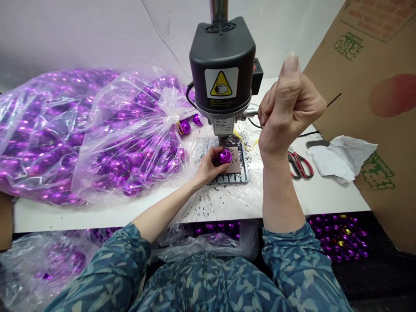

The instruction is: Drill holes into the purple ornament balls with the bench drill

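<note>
The person's left hand [210,166] pinched a shiny, faceted purple ball [225,156] on a flat square board [234,166] beneath the drill press [223,69]; the right hand [289,104] was curled into a fist.

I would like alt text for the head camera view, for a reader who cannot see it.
A person's left hand steadies a shiny purple ball under a black drill-like machine, while the raised right hand is closed at the machine's side. Clear plastic bags of purple balls lie left; scissors and crumpled white paper lie right.
</note>
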Demonstrator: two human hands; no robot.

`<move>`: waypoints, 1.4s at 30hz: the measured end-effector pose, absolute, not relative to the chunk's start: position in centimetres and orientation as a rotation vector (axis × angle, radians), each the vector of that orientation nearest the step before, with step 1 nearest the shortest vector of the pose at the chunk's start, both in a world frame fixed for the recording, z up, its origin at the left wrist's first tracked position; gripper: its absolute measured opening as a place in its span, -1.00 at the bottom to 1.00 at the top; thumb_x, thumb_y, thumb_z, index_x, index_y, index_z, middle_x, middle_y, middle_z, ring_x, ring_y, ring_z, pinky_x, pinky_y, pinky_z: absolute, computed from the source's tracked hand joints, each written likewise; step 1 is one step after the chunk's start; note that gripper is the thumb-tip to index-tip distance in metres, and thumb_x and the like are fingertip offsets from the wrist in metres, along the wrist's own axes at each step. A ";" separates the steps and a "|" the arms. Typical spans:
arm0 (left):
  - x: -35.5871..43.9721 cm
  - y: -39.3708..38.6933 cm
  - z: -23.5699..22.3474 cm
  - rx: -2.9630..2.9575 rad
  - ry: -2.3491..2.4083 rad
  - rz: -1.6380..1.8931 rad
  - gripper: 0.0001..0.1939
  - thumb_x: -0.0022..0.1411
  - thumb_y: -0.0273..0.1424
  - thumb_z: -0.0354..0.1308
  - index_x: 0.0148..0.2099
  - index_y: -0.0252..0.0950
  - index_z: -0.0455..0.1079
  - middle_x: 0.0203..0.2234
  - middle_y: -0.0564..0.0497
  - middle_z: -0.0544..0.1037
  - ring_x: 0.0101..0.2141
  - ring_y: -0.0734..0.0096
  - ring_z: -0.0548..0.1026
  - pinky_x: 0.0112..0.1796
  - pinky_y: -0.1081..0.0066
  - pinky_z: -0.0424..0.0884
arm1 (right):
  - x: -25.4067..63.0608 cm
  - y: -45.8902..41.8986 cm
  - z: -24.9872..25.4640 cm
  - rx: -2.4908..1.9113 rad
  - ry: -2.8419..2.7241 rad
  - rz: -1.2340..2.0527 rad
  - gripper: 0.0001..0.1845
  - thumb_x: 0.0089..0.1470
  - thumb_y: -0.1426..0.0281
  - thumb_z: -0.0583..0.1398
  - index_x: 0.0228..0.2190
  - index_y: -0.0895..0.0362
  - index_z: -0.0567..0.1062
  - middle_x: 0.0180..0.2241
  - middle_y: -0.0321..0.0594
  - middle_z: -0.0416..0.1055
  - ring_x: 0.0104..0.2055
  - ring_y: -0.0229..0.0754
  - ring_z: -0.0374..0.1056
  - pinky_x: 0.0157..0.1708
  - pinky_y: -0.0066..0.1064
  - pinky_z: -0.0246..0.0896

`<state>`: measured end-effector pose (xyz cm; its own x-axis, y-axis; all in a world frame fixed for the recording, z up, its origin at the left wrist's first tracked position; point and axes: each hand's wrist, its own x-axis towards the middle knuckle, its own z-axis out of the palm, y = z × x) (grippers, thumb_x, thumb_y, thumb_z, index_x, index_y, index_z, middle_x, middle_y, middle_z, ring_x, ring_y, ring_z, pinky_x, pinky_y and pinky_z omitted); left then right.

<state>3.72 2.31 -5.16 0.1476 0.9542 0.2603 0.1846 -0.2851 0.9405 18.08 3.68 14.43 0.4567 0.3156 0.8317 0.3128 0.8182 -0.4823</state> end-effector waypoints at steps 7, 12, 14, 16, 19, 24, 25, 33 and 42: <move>4.0 2.5 -6.2 1.554 1.088 1.273 -0.45 0.13 -0.23 0.54 0.09 -0.22 0.43 0.01 -0.16 0.65 0.00 0.14 0.64 0.10 0.10 0.57 | 18.1 2.8 13.5 -0.549 -1.055 0.099 -0.26 0.20 -0.14 0.17 -0.70 0.05 0.02 -0.77 -0.45 -0.09 -0.74 -0.43 -0.14 -0.66 -0.30 -0.14; 4.0 2.5 -6.7 1.538 1.045 1.295 -0.41 0.14 -0.17 0.55 0.11 -0.23 0.41 0.03 -0.18 0.64 0.02 0.13 0.64 0.12 0.08 0.57 | 18.5 2.6 12.0 -0.426 -1.050 0.144 -0.31 0.31 0.07 0.23 -0.69 0.10 0.10 -0.77 -0.46 -0.06 -0.74 -0.41 -0.09 -0.64 -0.32 -0.24; 4.0 2.6 -6.9 1.544 1.046 1.296 -0.41 0.15 -0.16 0.55 0.11 -0.22 0.41 0.03 -0.17 0.64 0.03 0.13 0.64 0.12 0.07 0.56 | 18.6 2.6 11.6 -0.432 -1.045 0.129 -0.29 0.31 0.04 0.23 -0.70 0.09 0.08 -0.77 -0.46 -0.07 -0.74 -0.41 -0.08 -0.66 -0.33 -0.23; 4.0 2.7 -7.1 1.552 1.054 1.304 -0.41 0.15 -0.16 0.55 0.11 -0.21 0.41 0.02 -0.17 0.64 0.04 0.12 0.64 0.13 0.07 0.56 | 18.6 2.6 11.3 -0.465 -1.034 0.109 -0.25 0.30 -0.01 0.22 -0.72 0.08 0.04 -0.78 -0.45 -0.10 -0.75 -0.41 -0.07 -0.67 -0.33 -0.22; 4.0 2.7 -7.1 1.553 1.057 1.312 -0.42 0.15 -0.16 0.56 0.11 -0.21 0.42 0.03 -0.16 0.64 0.04 0.12 0.63 0.12 0.07 0.56 | 18.5 2.7 10.9 -0.493 -1.028 0.081 -0.21 0.29 -0.06 0.19 -0.72 0.08 0.00 -0.78 -0.45 -0.12 -0.76 -0.42 -0.06 -0.68 -0.34 -0.20; 4.0 2.6 -6.9 1.538 1.064 1.310 -0.43 0.15 -0.18 0.56 0.11 -0.22 0.43 0.01 -0.16 0.65 0.01 0.15 0.64 0.11 0.09 0.56 | 18.6 2.9 9.7 -0.462 -1.046 0.001 -0.25 0.36 0.03 0.15 -0.71 0.09 -0.02 -0.78 -0.45 -0.14 -0.76 -0.44 -0.10 -0.67 -0.37 -0.22; 4.1 2.6 -6.9 1.534 1.067 1.312 -0.43 0.15 -0.19 0.56 0.11 -0.22 0.43 0.00 -0.15 0.65 0.01 0.15 0.64 0.11 0.10 0.56 | 18.7 2.9 9.5 -0.455 -1.054 -0.018 -0.26 0.37 0.06 0.14 -0.71 0.09 -0.03 -0.78 -0.45 -0.13 -0.76 -0.43 -0.10 -0.68 -0.36 -0.23; 4.2 2.5 -6.8 1.505 1.059 1.319 -0.41 0.13 -0.17 0.57 0.09 -0.23 0.43 0.01 -0.17 0.65 0.02 0.13 0.64 0.12 0.10 0.55 | 19.2 3.7 7.5 -0.222 -1.113 -0.131 -0.35 0.39 0.35 0.12 -0.69 0.12 0.00 -0.78 -0.48 -0.09 -0.78 -0.46 -0.08 -0.74 -0.45 -0.21; 4.4 2.4 -6.1 1.541 1.152 1.300 -0.46 0.13 -0.25 0.56 0.05 -0.22 0.40 -0.03 -0.14 0.65 -0.02 0.16 0.64 0.06 0.11 0.57 | 18.3 3.3 12.9 -0.369 -1.053 0.060 -0.29 0.30 0.09 0.23 -0.73 0.13 0.11 -0.78 -0.48 -0.01 -0.77 -0.48 -0.07 -0.70 -0.42 -0.17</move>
<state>4.40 2.39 -6.09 0.0586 0.9631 0.2627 0.1452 -0.2686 0.9523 18.31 3.34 12.87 0.4992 0.2233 0.8372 0.1265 0.9371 -0.3254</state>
